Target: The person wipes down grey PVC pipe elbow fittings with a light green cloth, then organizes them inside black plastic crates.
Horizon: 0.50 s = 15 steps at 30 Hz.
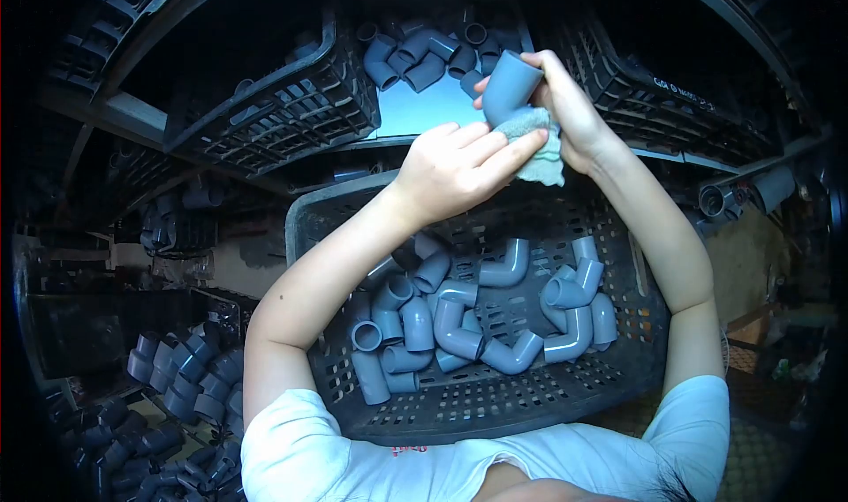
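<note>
Above the near crate, the right hand (pixel 572 113) was closed around a grey pipe elbow (pixel 507 87), holding it up with one open socket pointing toward the upper right. The left hand (pixel 455 168) had its grip on a pale cloth (pixel 541 149), fingers (pixel 499 151) laid flat and pressing it against the lower end of the elbow, so both hands met at the fitting. Directly beneath them sat a dark slotted plastic crate (pixel 495 400) holding a loose heap of grey elbows (pixel 459 325), lying at all angles. Beyond the hands, another batch of elbows (pixel 424 52) lay on a pale surface. At lower left, more fittings (pixel 181 378) were piled up.
</note>
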Motion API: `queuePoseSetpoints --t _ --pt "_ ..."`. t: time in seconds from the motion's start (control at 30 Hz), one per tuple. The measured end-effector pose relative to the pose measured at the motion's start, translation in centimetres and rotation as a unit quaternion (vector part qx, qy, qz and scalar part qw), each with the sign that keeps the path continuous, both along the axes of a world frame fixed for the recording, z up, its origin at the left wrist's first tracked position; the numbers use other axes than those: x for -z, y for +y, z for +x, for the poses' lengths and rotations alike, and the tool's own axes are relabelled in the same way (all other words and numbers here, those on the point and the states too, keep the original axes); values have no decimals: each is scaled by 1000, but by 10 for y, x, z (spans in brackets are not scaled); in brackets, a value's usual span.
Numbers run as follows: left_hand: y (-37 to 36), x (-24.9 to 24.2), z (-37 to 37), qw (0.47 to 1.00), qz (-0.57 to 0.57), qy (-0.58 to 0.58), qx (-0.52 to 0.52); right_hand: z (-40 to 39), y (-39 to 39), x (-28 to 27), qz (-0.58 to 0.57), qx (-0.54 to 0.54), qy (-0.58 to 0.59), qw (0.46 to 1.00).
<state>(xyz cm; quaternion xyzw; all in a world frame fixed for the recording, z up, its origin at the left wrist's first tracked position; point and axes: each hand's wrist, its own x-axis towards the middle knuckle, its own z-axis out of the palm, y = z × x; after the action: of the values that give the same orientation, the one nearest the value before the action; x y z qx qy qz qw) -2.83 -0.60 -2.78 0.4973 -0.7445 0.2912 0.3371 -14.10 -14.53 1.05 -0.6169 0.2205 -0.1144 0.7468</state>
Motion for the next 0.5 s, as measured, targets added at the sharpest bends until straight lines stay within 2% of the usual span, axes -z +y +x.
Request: queuePoseSetpoints --t 0.03,0.07,0.1,0.13,0.23,0.27,0.37,0.43,0.47,0.5 --pt "-1 -3 0 1000 1 -1 2 0 0 4 38 -28 -9 999" --pt "-3 -6 1 999 -24 40 -12 -1 3 9 43 -15 -1 999" --pt "-3 -10 2 995 -48 81 -25 -4 18 3 15 42 -22 999" --pt "0 -14 4 993 -47 103 -24 -2 12 7 32 37 -30 998" --pt "2 -6 3 995 -14 94 -28 0 3 1 50 32 -84 995" --pt "1 -1 -1 994 -3 109 3 0 4 0 68 48 -73 994" --pt "-1 -4 -14 999 -32 -9 -4 -1 4 9 91 47 -51 994" --pt "3 -10 -2 998 -13 -45 -33 -1 11 12 72 72 -55 993" --pt "3 -12 3 997 -29 -32 -63 0 8 15 61 88 -50 993" --pt "-6 -11 13 996 -70 23 -48 2 9 12 51 104 -45 992"
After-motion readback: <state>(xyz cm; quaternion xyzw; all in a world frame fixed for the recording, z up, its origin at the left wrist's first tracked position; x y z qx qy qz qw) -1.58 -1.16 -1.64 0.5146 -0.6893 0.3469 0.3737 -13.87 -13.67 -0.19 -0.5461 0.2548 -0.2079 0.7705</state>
